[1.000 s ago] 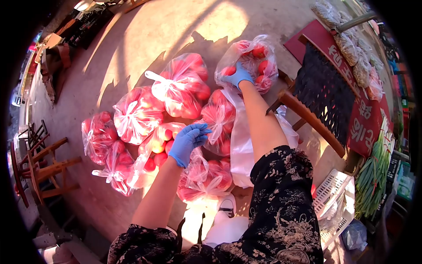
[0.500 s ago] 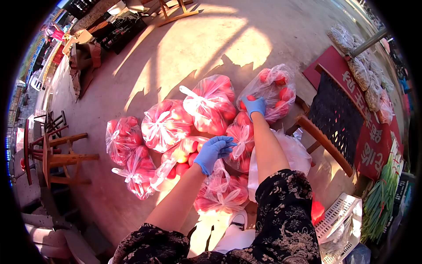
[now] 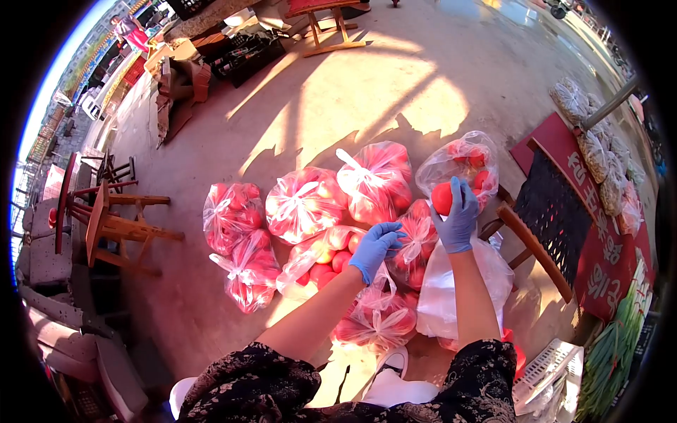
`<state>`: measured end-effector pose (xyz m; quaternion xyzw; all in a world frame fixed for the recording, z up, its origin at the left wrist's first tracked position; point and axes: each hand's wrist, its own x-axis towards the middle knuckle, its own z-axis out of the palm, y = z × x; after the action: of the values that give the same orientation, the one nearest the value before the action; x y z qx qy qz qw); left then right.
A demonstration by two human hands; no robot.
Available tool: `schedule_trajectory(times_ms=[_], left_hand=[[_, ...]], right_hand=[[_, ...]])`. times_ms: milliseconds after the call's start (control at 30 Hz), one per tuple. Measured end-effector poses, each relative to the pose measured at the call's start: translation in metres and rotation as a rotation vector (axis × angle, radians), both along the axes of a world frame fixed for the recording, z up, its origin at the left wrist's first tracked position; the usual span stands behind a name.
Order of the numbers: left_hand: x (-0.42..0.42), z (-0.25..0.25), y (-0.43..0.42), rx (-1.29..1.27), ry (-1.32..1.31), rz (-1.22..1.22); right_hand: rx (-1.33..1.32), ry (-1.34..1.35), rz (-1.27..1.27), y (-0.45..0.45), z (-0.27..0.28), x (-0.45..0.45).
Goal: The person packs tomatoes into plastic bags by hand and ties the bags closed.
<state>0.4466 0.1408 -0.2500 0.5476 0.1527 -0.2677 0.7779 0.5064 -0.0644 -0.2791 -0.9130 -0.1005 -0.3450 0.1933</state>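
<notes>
In my right hand (image 3: 455, 218), blue-gloved, is a round red tomato (image 3: 442, 199), lifted in front of an untied clear bag (image 3: 430, 166) with several tomatoes inside. My left hand (image 3: 379, 250), also gloved, hovers over the bags with its fingers drawn together; whether anything thin is pinched there I cannot make out. Just left of it lies an open bag of tomatoes (image 3: 321, 261), some with yellowish patches. Another tomato bag (image 3: 416, 247) sits between my hands, and a knotted one (image 3: 377, 321) lies below my left hand.
More knotted tomato bags (image 3: 307, 204) lie to the left and behind. White plastic bags (image 3: 465, 289) rest under my right forearm. At right stand a woven-seat chair (image 3: 553, 211), a white crate (image 3: 546, 370) and green onions (image 3: 613, 345). Wooden stools (image 3: 120, 225) stand at left.
My right hand has come up and back from the untied bag and now holds a tomato. The left hand stays over the bags, fingers still together. The view has shifted.
</notes>
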Motion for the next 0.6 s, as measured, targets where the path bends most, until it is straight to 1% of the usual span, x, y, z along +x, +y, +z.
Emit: schedule_trajectory(times_ms=[67, 133, 167, 200, 267, 333, 367, 467, 500, 533, 567, 600], left_hand=[[-0.003, 0.019, -0.009, 0.063, -0.253, 0.004], [-0.006, 0.042, -0.010, 0.139, -0.583, -0.040], [-0.004, 0.057, -0.008, 0.230, -0.832, -0.055], [-0.003, 0.066, -0.004, 0.458, -1.122, -0.061], [-0.011, 0.104, 0.008, 0.491, -1.224, -0.061], [-0.015, 0.130, 0.029, 0.518, -1.317, -0.102], [-0.017, 0.138, 0.040, 0.531, -1.362, -0.126], [-0.022, 0.126, 0.073, 0.246, -1.177, 0.045], [-0.024, 0.119, 0.078, 0.151, -1.091, 0.235], [-0.026, 0.117, 0.086, 0.176, -1.052, 0.340], [-0.029, 0.116, 0.092, 0.136, -0.896, 0.429], [-0.033, 0.116, 0.097, 0.094, -0.738, 0.515]], right_hand=[[0.016, -0.011, 0.122, 0.015, 0.042, -0.028], [0.302, 0.064, 0.325, 0.033, 0.069, -0.043], [0.439, 0.103, 0.428, 0.043, 0.079, -0.050], [0.758, 0.257, 0.502, 0.056, 0.088, -0.059], [1.382, 0.595, 0.639, 0.080, 0.103, -0.072], [1.144, 0.669, 0.719, 0.095, 0.109, -0.076], [1.253, 0.753, 0.822, 0.110, 0.117, -0.084], [1.545, 1.126, 0.536, 0.151, 0.137, -0.083], [1.290, 0.935, 0.601, 0.163, 0.105, -0.070], [1.039, 0.742, 0.652, 0.180, 0.109, -0.065], [0.906, 0.665, 0.577, 0.191, 0.116, -0.070], [0.835, 0.631, 0.559, 0.201, 0.125, -0.075]])
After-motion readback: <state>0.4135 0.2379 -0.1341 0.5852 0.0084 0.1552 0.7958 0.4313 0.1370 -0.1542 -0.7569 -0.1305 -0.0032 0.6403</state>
